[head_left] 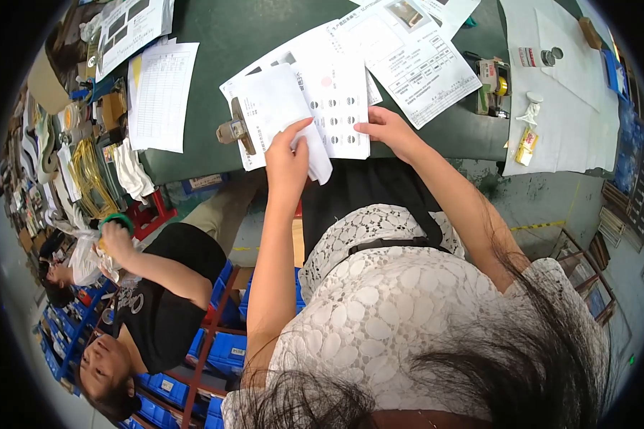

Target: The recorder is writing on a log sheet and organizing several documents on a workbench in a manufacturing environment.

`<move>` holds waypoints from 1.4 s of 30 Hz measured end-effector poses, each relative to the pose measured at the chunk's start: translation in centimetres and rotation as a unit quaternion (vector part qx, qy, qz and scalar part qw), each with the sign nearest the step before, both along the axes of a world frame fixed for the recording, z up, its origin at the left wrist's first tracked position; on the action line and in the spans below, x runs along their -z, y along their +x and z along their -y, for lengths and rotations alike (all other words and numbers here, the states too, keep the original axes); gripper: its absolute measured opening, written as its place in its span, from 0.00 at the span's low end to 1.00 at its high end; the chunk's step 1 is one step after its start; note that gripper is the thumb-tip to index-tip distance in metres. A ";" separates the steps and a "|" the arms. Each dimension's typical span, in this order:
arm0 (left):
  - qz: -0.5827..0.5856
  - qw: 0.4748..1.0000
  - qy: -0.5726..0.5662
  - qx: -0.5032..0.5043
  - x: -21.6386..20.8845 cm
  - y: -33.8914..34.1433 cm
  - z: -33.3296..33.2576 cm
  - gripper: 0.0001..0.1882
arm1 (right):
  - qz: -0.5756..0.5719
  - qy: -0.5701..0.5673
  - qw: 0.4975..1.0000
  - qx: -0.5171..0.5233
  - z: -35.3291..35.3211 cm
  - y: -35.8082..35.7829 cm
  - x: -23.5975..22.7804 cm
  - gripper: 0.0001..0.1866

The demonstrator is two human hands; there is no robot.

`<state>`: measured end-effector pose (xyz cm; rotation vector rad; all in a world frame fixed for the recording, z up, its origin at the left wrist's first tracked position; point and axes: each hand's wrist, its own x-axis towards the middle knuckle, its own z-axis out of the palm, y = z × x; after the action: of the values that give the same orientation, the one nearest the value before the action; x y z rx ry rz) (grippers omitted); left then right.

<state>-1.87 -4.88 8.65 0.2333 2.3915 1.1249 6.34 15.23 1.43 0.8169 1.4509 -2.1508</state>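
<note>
A stack of printed sheets point(343, 93) lies at the near edge of the green table, gripped at its left by a metal bulldog clip point(236, 130). Over its left part some upper sheets point(272, 93) are turned back, their loose corner curling past the table's edge. My left hand point(288, 157) is closed on these turned-back sheets, thumb and forefinger near their right edge. My right hand point(393, 134) grips the right edge of the stack, its thumb on top and the other fingers partly hidden. Round dark printed marks show on the page between my hands.
More printed sheets point(415, 64) lie beyond the stack, and a form point(163, 96) lies at the left. A tape dispenser point(494, 86), a small jar point(540, 57) and a yellow packet point(527, 146) stand rightward. Another person point(161, 286) works at my left beside blue bins point(229, 352).
</note>
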 end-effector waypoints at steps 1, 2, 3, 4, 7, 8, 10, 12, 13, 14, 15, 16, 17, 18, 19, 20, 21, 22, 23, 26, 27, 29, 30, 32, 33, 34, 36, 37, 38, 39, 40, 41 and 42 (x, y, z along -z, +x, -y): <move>0.010 1.000 0.005 0.011 0.3 0.2 -0.3 0.15 | -0.015 0.010 1.000 -0.013 0.3 -0.3 -1.3 0.23; 0.020 1.000 0.009 0.022 0.4 0.3 -0.5 0.15 | -0.016 0.007 1.000 -0.016 0.6 -0.5 -2.0 0.23; 0.040 0.999 0.015 0.024 0.8 0.4 -0.6 0.15 | -0.019 -0.025 0.999 -0.009 1.0 -0.6 -2.5 0.24; 0.040 0.999 0.013 0.022 0.9 0.4 -0.9 0.15 | -0.022 -0.056 0.998 -0.001 1.2 -0.7 -2.7 0.24; 0.091 0.995 0.038 -0.003 0.8 0.4 -1.4 0.19 | -0.034 -0.066 0.997 -0.015 1.6 -0.9 -2.5 0.23; 0.090 0.995 0.037 -0.004 0.8 0.5 -1.3 0.19 | -0.039 -0.073 0.996 -0.022 1.7 -1.0 -2.4 0.23; 0.072 0.996 0.050 -0.010 1.1 0.5 -1.2 0.22 | -0.039 -0.074 0.996 -0.027 2.0 -1.1 -2.2 0.23; 0.086 0.994 0.066 -0.021 1.2 0.4 -0.8 0.24 | -0.038 -0.073 0.996 -0.032 2.1 -1.2 -2.1 0.22; 0.100 0.991 0.083 -0.030 1.2 0.3 -0.7 0.25 | -0.049 -0.066 0.996 -0.033 2.2 -1.3 -2.3 0.23; 0.100 0.991 0.083 -0.032 1.3 0.4 -0.5 0.25 | -0.061 -0.058 0.996 -0.035 2.4 -1.4 -2.6 0.23; 0.084 0.991 0.093 -0.034 1.5 0.5 -0.4 0.26 | -0.061 -0.058 0.996 -0.037 2.5 -1.5 -2.9 0.23; 0.070 0.992 0.103 -0.035 1.6 0.5 -0.4 0.26 | -0.058 -0.050 0.996 -0.038 2.6 -1.6 -3.1 0.23; 0.071 0.992 0.102 -0.035 1.8 0.5 -0.4 0.26 | -0.055 -0.042 0.997 -0.039 2.6 -1.7 -3.3 0.23; 0.069 0.992 0.103 -0.037 2.0 0.6 -0.3 0.26 | -0.055 -0.042 0.997 -0.039 2.7 -1.7 -3.4 0.23; 0.066 0.992 0.104 -0.039 2.0 0.6 -0.3 0.26 | -0.056 -0.034 0.997 -0.039 2.7 -1.8 -3.5 0.23; 0.066 0.992 0.104 -0.039 2.0 0.6 -0.2 0.26 | -0.056 -0.026 0.997 -0.039 2.8 -1.8 -3.5 0.22; 0.062 0.992 0.099 -0.039 2.0 0.5 -0.2 0.26 | -0.057 -0.025 0.997 -0.040 2.8 -1.9 -3.5 0.22; 0.058 0.993 0.093 -0.039 1.9 0.5 -0.1 0.26 | -0.056 -0.026 0.997 -0.044 2.8 -1.9 -3.4 0.22; 0.058 0.993 0.093 -0.039 1.9 0.4 -0.1 0.26 | -0.055 -0.026 0.997 -0.048 2.7 -1.9 -3.4 0.21; 0.080 0.992 0.092 -0.043 1.7 0.1 0.0 0.25 | -0.056 -0.033 0.997 -0.042 2.7 -1.9 -3.1 0.20; 0.088 0.991 0.092 -0.044 1.5 0.1 0.1 0.23 | -0.056 -0.033 0.997 -0.042 2.7 -1.9 -2.9 0.20; 0.096 0.990 0.092 -0.045 1.5 -0.1 0.5 0.21 | -0.054 -0.041 0.997 -0.036 2.8 -1.9 -2.6 0.18; 0.104 0.989 0.076 -0.068 1.9 -0.2 1.1 0.18 | -0.054 -0.042 0.997 -0.036 2.8 -1.8 -2.5 0.18; 0.112 0.988 0.059 -0.091 2.5 -0.4 2.7 0.15 | -0.025 -0.022 0.999 0.004 2.6 -1.6 -2.4 0.17; 0.063 0.986 0.062 -0.140 2.6 -0.7 3.8 0.12 | -0.026 -0.022 0.999 0.004 2.4 -1.4 -2.0 0.17; 0.014 0.980 0.065 -0.187 2.5 -1.0 4.8 0.09 | -0.013 0.017 1.000 0.023 2.0 -1.2 -1.4 0.15; -0.090 0.976 -0.012 -0.198 1.1 -2.3 7.3 0.08 | 0.016 0.066 0.996 0.062 0.8 -0.4 0.3 0.12; -0.141 0.971 -0.042 -0.189 0.6 -3.0 9.0 0.09 | 0.026 0.059 0.996 0.063 0.3 0.1 1.1 0.12; -0.193 0.962 -0.073 -0.179 0.2 -3.6 10.8 0.09 | 0.036 0.051 0.996 0.063 0.0 0.5 1.7 0.11; -0.216 0.956 -0.101 -0.172 -0.3 -4.1 12.1 0.09 | 0.035 0.051 0.996 0.064 -0.2 0.7 2.0 0.11; -0.239 0.947 -0.131 -0.168 -1.0 -4.7 13.3 0.09 | 0.046 0.059 0.996 0.056 -0.2 0.8 2.1 0.11; -0.258 0.943 -0.122 -0.170 -1.9 -5.3 13.3 0.09 | 0.059 0.069 0.995 0.050 -0.3 0.8 2.2 0.11; -0.242 0.941 -0.162 -0.173 -3.0 -5.4 13.3 0.09 | 0.059 0.070 0.995 0.050 -0.3 0.9 2.4 0.11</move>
<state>-7.24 -18.20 11.69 -0.0330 3.1080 0.8594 7.22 15.52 -0.96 1.0694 1.5428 -2.0519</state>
